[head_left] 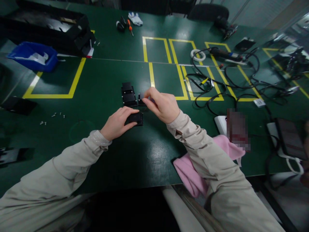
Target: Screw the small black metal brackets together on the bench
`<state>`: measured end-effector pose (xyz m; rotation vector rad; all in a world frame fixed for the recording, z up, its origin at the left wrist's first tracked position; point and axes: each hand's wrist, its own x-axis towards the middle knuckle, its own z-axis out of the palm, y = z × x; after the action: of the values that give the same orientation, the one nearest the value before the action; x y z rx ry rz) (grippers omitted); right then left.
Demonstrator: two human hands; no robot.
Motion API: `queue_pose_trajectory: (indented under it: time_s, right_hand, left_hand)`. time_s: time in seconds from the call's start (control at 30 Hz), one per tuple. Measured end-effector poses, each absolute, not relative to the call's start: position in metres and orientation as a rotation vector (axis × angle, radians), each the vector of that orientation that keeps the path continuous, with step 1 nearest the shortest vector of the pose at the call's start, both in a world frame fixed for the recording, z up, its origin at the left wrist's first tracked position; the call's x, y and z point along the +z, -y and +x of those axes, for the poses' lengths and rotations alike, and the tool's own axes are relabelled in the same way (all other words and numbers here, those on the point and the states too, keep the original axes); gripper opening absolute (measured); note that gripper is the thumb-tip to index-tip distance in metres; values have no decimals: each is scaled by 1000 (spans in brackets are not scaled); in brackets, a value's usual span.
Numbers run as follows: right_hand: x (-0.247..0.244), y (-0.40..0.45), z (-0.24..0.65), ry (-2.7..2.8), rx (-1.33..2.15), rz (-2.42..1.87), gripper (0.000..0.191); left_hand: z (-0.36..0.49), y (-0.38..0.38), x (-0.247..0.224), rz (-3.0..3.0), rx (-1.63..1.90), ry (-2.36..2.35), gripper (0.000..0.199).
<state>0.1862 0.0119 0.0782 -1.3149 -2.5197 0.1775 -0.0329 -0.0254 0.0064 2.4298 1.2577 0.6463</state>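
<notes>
My left hand (117, 121) rests on the table with thumb and fingers closed round the sides of a flat black rectangular part (136, 118). Just to its upper right, my right hand (165, 104) is held in a pinch, thumb against forefinger; whatever sits between the fingertips is too small or hidden to name. A thin dark line seems to run below those fingertips toward the held part. Behind my left hand lies a stepped black part (128, 94). Another small black piece (141, 99) stands beside it, partly covered by my right fingers.
Several small screws (55, 114) lie loose at left. A blue bin (36, 56) and a long black tray (79, 35) stand behind them. An orange screwdriver (130, 27) is at the back. Black cables (200, 79) tangle at right; a pink cloth (190, 172) hangs over the front edge.
</notes>
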Motion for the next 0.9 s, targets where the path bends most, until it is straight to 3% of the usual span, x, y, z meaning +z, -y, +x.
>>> queue_pose_trajectory:
  time_s: [0.9]
  right_hand:
    - [78,-10,184,2459,158,-1340,42]
  left_hand:
    - [-33,26,7,2412,650,-1255,37]
